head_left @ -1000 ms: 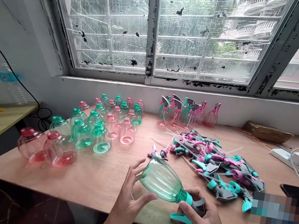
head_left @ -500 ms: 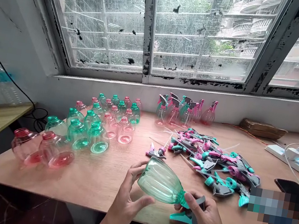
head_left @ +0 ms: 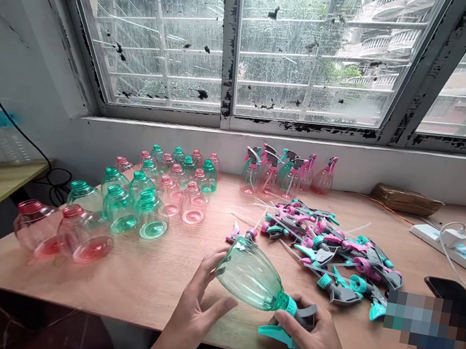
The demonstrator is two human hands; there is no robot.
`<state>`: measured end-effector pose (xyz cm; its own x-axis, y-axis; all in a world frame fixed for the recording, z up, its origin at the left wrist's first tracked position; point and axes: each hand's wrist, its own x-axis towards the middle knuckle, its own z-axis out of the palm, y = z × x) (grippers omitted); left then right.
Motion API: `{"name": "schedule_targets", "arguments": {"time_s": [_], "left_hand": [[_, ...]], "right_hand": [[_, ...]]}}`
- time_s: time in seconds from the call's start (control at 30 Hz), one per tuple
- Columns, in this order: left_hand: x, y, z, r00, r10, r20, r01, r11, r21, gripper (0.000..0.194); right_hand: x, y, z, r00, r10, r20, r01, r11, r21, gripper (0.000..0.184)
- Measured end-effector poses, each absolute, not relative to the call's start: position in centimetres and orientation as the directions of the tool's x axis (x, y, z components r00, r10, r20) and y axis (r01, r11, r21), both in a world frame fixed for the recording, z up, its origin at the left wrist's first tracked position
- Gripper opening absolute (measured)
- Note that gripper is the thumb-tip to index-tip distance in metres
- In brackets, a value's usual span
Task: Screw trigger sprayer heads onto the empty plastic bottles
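A clear green spray bottle (head_left: 250, 274) lies tilted in front of me, its base up to the left and its teal-and-grey trigger head (head_left: 282, 335) at the lower right. My right hand (head_left: 318, 340) is closed round the head at the teal collar, thumb on the near side. Beside the base, my left hand (head_left: 203, 307) is cupped with thumb and fingers apart. Its fingertips are close to the base; whether they touch it I cannot tell. Just behind the bottle lies a pink-and-grey trigger head (head_left: 235, 234), partly hidden by it.
Several open green and red bottles (head_left: 119, 208) stand on the table's left. Finished spray bottles (head_left: 269, 176) stand by the wall. Right of centre is a pile of trigger heads (head_left: 337, 250). Further right are a power strip (head_left: 463, 252), a dark phone (head_left: 451, 290) and a brown block (head_left: 406, 200).
The right thumb has shifted down from the collar, and the trigger head has turned slightly. The bottle has tipped a little, its neck nearer the left. My left hand stays cupped by the base.
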<state>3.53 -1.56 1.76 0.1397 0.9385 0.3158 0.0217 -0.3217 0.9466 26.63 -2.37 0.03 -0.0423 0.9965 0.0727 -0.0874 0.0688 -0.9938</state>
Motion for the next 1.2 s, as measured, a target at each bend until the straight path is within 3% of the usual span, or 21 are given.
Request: {"name": "schedule_targets", "arguments": {"time_s": [0.07, 0.2, 0.33, 0.5, 0.6, 0.67, 0.77, 0.93, 1.03, 1.2], "left_hand": [[3.5, -1.8, 1.7, 0.131, 0.943, 0.306, 0.025, -0.312, 0.95, 0.061], [3.5, -1.5, 1.3, 0.077, 0.935, 0.348, -0.024, -0.347, 0.938, 0.051], [3.5, -1.2, 1.3, 0.097, 0.908, 0.408, -0.055, -0.405, 0.913, 0.053], [3.5, -1.3, 1.5, 0.097, 0.909, 0.406, 0.069, -0.413, 0.908, 0.052], [3.5, -1.7, 1.5, 0.095, 0.926, 0.365, 0.105, -0.374, 0.921, 0.067], [3.5, -1.9, 1.4, 0.103, 0.938, 0.331, 0.076, -0.339, 0.938, 0.081], [3.5, -2.0, 1.1, 0.127, 0.946, 0.299, -0.094, -0.288, 0.953, 0.084], [3.7, -1.8, 0.6, -0.002, 0.953, 0.304, -0.204, -0.297, 0.933, 0.099], [3.6, -2.0, 0.4, 0.03, 0.942, 0.335, -0.224, -0.32, 0.92, 0.106], [3.0, -2.2, 0.6, 0.15, 0.896, 0.418, -0.124, -0.403, 0.907, 0.092]], "right_hand": [[26.8, -2.5, 0.2, -0.074, 0.994, 0.083, -0.024, 0.082, -0.996, 0.037], [27.0, -2.6, 0.3, -0.13, 0.989, 0.076, 0.121, 0.092, -0.988, 0.048], [27.0, -2.6, 0.3, -0.162, 0.986, 0.04, 0.093, 0.055, -0.994, 0.055], [27.1, -2.6, 0.1, -0.063, 0.983, 0.173, 0.041, 0.176, -0.984, 0.036], [27.2, -2.5, 0.0, 0.008, 0.971, 0.238, 0.041, 0.238, -0.97, 0.027], [27.2, -2.4, 0.1, -0.007, 0.957, 0.289, 0.037, 0.289, -0.957, 0.025], [27.0, -2.3, 0.2, -0.077, 0.937, 0.34, 0.081, 0.346, -0.935, 0.021], [26.9, -2.5, 0.2, -0.13, 0.956, 0.262, 0.112, 0.277, -0.954, 0.019], [27.0, -2.8, 0.2, -0.074, 0.98, 0.187, 0.084, 0.193, -0.978, 0.022], [27.2, -3.1, 0.5, -0.107, 0.98, 0.168, 0.012, 0.17, -0.985, 0.027]]}}
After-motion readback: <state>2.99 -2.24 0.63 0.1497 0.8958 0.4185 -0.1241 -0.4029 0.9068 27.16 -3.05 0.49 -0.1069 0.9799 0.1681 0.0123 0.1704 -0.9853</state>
